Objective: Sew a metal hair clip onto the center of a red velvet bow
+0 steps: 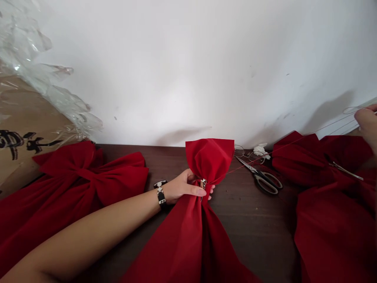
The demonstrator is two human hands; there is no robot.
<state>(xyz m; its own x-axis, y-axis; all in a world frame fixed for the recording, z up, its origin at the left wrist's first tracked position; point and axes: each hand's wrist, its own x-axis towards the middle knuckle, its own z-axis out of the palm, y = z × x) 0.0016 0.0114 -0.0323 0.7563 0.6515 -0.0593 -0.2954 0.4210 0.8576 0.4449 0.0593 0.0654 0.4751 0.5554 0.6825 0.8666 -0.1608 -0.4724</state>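
Observation:
My left hand (185, 187) is closed around the gathered middle of a red fabric piece (200, 220) on the dark wooden table (250, 228); a small metal clip (203, 183) sits at the pinch. A red thread (279, 148) runs taut from that pinch up to the right, where my right hand (366, 122) is raised at the frame edge with fingers pinched on the thread. A black bracelet (160, 193) is on my left wrist.
A finished red bow (85, 177) lies at the left, more red bows (330, 184) at the right. Scissors (263, 179), wire-rimmed glasses (246, 153) and a white scrap lie by the white wall (188, 70). A cardboard box under clear plastic (26, 118) stands far left.

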